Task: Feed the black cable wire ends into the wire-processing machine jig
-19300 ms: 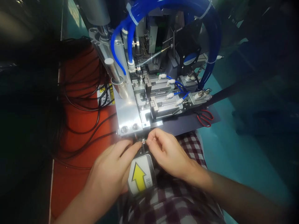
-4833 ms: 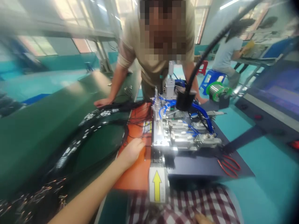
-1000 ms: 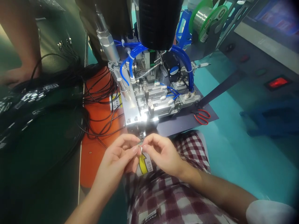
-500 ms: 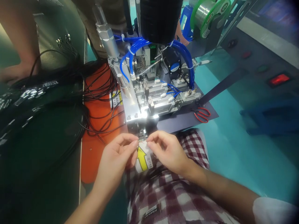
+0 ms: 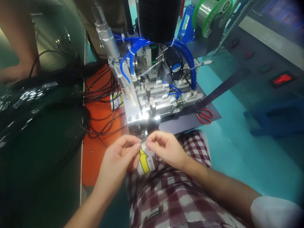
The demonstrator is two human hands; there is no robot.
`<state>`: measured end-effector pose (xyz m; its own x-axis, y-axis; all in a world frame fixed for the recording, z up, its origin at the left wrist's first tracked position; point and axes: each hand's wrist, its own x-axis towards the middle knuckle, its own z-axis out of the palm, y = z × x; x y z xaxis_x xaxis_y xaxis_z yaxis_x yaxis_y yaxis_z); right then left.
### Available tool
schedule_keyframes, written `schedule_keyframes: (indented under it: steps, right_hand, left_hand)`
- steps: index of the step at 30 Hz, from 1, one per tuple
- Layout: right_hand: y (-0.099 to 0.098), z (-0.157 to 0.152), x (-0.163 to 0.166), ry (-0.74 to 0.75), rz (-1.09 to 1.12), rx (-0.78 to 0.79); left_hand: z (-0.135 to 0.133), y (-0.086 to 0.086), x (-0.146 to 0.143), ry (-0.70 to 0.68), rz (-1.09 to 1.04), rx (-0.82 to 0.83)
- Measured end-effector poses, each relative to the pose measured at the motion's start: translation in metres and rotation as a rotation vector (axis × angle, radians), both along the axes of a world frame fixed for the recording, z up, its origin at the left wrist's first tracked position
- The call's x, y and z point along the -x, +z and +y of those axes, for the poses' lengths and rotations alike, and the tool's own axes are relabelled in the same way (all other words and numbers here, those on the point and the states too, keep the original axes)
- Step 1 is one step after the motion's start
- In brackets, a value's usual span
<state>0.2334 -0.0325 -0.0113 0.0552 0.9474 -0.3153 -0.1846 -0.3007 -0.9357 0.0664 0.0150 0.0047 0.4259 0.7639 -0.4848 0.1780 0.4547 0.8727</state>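
Note:
My left hand (image 5: 118, 160) and my right hand (image 5: 165, 148) meet just in front of a small metal machine (image 5: 152, 98). Both pinch a tiny metal part (image 5: 143, 144) between thumb and forefinger, above a white label with a yellow arrow (image 5: 144, 161). The part is too small to name. The machine carries blue air hoses (image 5: 133, 52) and silver cylinders. Black thin cables (image 5: 102, 104) lie on the orange mat (image 5: 95, 152) to the left of my hands.
Red-handled snips (image 5: 203, 115) rest on the dark base plate right of the machine. A solder spool (image 5: 209, 14) hangs at the top. Another person's forearm (image 5: 16, 47) leans on the green bench at far left, beside bundles of black cables.
My fingertips, slightly apart half a second ago, have come together again on the small part. The view has shifted a little; the machine stays put.

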Motion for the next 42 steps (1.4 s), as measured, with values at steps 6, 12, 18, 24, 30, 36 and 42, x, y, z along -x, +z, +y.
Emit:
schedule_keyframes:
  steps: [6,12,18,24,30,36,42]
  right_hand:
    - [0.003,0.010,-0.016,0.232,0.159,0.067]
    - [0.011,0.012,-0.026,0.298,-0.129,-0.141]
    - [0.014,0.015,-0.027,0.293,-0.305,-0.271]
    - [-0.003,0.014,-0.022,0.087,-0.154,-0.136]
    - [-0.007,0.011,-0.011,0.025,-0.216,-0.155]
    - [-0.005,0.014,-0.007,-0.017,-0.103,-0.138]
    - [-0.010,0.013,-0.009,-0.029,-0.092,-0.111]
  left_hand:
    - [0.004,-0.004,0.005,-0.134,0.017,-0.071]
    - [0.004,-0.003,0.005,-0.148,0.096,-0.063]
    - [0.004,0.004,-0.005,-0.068,0.146,-0.063]
    - [0.004,0.007,-0.015,0.081,0.148,0.019]
    - [0.008,0.005,-0.020,0.088,0.145,-0.039]
    - [0.010,-0.001,-0.021,0.096,0.022,-0.069]
    - [0.010,0.001,-0.020,0.092,0.082,-0.053]
